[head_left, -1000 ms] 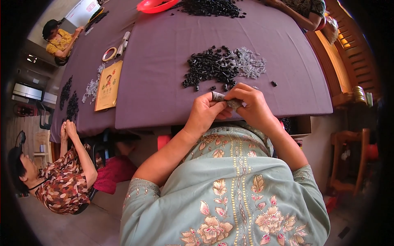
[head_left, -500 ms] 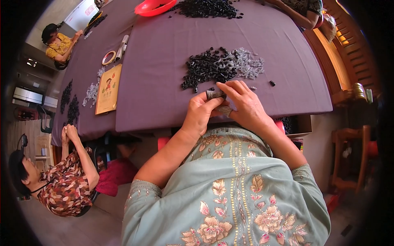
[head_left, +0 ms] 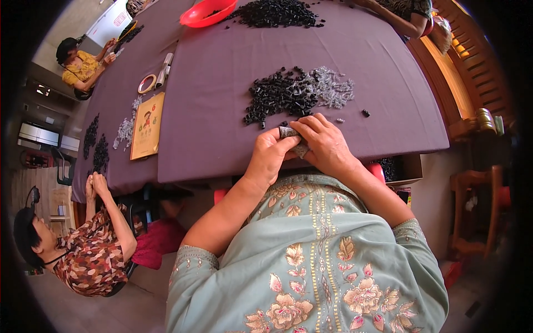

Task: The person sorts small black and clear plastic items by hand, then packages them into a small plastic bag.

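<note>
Close to the table's front edge, my left hand point(head_left: 267, 155) and my right hand point(head_left: 327, 145) meet with bent, closed fingers. Grey speckled wraps point(head_left: 288, 132) show at the left fingertips, where the hands touch. Whatever small thing is pinched there is hidden by the fingers. Just beyond my hands lies a heap of small black plastic pieces point(head_left: 277, 95). Small clear plastic pieces point(head_left: 336, 89) adjoin it on the right, partly mixed in. A lone black piece point(head_left: 366, 113) sits farther right.
The purple tablecloth point(head_left: 211, 111) carries a yellow booklet point(head_left: 147, 127), a tape roll point(head_left: 147, 84), a red bowl point(head_left: 208, 14) and a larger black heap point(head_left: 275, 13). A person point(head_left: 83, 244) works at left; others sit farther off. A wooden chair point(head_left: 472, 213) stands right.
My right fingers have drawn in closer over the left fingertips. The view has shifted slightly. At the far left, the person in yellow has moved their hands apart.
</note>
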`<action>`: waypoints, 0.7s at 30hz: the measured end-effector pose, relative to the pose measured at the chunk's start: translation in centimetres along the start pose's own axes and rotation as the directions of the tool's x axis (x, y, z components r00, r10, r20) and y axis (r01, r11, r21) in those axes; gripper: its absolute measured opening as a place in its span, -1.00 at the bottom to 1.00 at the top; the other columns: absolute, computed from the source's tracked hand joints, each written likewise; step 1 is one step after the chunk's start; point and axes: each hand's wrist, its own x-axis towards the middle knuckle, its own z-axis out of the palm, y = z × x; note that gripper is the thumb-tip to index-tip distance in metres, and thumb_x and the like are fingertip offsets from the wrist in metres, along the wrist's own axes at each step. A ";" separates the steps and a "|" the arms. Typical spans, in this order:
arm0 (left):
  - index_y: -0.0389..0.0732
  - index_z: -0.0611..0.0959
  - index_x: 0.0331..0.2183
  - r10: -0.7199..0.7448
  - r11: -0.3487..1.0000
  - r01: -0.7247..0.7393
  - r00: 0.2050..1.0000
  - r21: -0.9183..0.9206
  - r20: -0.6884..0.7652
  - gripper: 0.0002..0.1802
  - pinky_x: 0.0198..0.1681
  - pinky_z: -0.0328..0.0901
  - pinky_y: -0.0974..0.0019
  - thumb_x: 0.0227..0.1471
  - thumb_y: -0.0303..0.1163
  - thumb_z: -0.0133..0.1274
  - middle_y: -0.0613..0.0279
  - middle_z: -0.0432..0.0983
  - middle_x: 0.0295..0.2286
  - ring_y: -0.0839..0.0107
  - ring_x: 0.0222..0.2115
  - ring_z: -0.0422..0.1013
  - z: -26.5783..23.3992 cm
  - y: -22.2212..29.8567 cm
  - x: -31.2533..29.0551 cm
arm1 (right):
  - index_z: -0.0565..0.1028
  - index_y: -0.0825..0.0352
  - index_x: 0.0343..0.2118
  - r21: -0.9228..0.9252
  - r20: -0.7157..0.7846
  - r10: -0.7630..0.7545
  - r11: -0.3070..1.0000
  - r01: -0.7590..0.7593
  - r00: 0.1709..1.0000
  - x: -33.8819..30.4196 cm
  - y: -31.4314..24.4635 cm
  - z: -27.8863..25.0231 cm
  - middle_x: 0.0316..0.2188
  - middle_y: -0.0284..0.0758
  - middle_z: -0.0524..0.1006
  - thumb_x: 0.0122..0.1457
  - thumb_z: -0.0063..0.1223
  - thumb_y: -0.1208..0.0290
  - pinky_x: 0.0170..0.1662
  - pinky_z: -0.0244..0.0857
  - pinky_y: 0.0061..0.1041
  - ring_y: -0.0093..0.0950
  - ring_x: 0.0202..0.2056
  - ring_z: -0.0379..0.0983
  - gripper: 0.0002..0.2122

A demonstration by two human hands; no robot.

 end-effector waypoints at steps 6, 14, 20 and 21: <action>-0.18 0.60 -0.20 -0.106 0.981 0.095 0.993 0.171 0.056 -0.82 -0.22 0.40 0.41 0.20 -0.36 -0.02 0.36 0.54 -0.30 0.57 -0.28 0.46 -0.1 0.7 0.3 | 0.47 0.36 -0.05 -0.001 0.044 -0.013 1.000 0.013 0.999 -0.1 0.2 0.1 -0.17 -0.25 0.45 -0.29 0.26 0.52 -0.05 0.34 -0.31 -0.24 -0.13 0.37 -0.43; -0.20 0.59 -0.25 0.083 0.971 -0.099 0.993 0.217 0.080 -0.78 -0.27 0.36 0.48 0.22 -0.36 -0.14 0.41 0.52 -0.34 0.64 -0.33 0.42 0.3 -1.4 0.5 | 0.46 0.37 -0.08 -0.010 0.066 0.015 1.000 -0.015 0.998 -0.3 0.1 1.1 -0.16 -0.24 0.46 -0.30 0.26 0.54 -0.07 0.35 -0.32 -0.22 -0.12 0.38 -0.44; -0.21 0.59 -0.27 0.076 0.987 -0.083 0.996 0.139 0.055 -0.79 -0.28 0.38 0.45 0.20 -0.39 -0.14 0.37 0.52 -0.38 0.61 -0.37 0.44 -0.3 -1.5 0.7 | 0.46 0.37 -0.12 -0.048 0.012 0.012 0.999 -0.011 1.000 -0.2 -0.5 1.2 -0.24 -0.26 0.44 -0.20 0.19 0.51 -0.15 0.37 -0.35 -0.27 -0.15 0.37 -0.55; -0.21 0.59 -0.27 0.043 0.990 -0.051 0.997 0.134 0.061 -0.80 -0.27 0.39 0.44 0.21 -0.39 -0.14 0.36 0.53 -0.37 0.61 -0.36 0.44 -0.1 -1.0 0.7 | 0.45 0.37 -0.12 -0.047 0.009 0.016 0.999 -0.015 1.000 -0.2 -0.4 1.3 -0.24 -0.26 0.44 -0.20 0.18 0.53 -0.15 0.37 -0.34 -0.26 -0.15 0.37 -0.55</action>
